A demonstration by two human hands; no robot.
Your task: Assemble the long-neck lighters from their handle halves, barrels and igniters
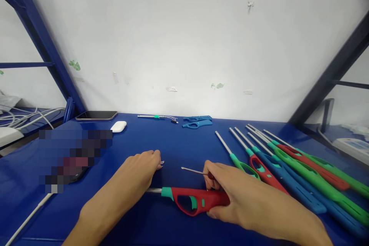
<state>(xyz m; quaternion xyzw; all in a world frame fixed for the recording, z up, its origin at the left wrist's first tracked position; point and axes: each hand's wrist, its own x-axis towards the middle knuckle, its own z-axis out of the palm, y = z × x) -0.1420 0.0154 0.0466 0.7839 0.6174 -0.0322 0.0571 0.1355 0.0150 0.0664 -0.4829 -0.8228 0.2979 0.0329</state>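
A red long-necked gas lighter (pixel 187 192) with a green trigger lies sideways in front of me on the blue table. My right hand (pixel 230 194) closes round a small screwdriver (pixel 193 170), its thin shaft pointing left and its dark red handle mostly hidden. The same hand rests against the back of the lighter's handle. My left hand (pixel 144 169) is closed above the lighter's metal tube. A tiny pale piece (pixel 162 162) pokes out at its fingertips, too small to name. The end of the tube is hidden behind my left wrist.
Several more lighters (pixel 276 173) in red, blue and green lie fanned at right. Blue lighter shells (pixel 198 123) and a tube with wires (pixel 152 117) lie near the wall. At left are a phone (pixel 96 115), a white case (pixel 118 126) and a white cable (pixel 29 221).
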